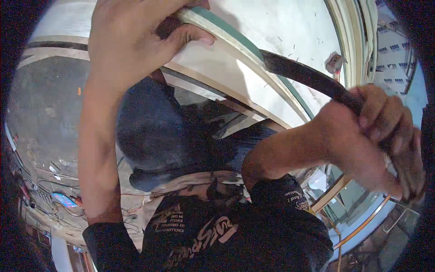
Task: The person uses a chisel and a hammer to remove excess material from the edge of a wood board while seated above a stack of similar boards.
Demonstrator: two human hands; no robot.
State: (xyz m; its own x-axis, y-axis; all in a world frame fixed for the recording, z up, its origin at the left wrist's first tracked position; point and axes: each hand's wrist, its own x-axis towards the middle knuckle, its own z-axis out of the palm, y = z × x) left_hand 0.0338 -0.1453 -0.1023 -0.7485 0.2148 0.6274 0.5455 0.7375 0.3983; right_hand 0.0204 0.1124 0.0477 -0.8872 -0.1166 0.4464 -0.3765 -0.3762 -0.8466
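Note:
At the upper left my left hand (136,38) is closed around a long strip (222,32) with a green face and a pale edge, its thumb pressed along the near side. My right hand (374,136), at the right, wraps its fingers around the end of a long, flat, dark bar-like tool (303,75). The tool's far end rests against or just over the strip's edge, near the strip's middle; whether it bites in cannot be made out. Its exact kind is unclear.
Under the strip lies a white work surface (290,27) scattered with small dark bits. Several long pale strips (346,31) run along its right side, beside a small crumpled object (334,61). Cords and a lit phone-like screen (65,199) lie on the floor at lower left.

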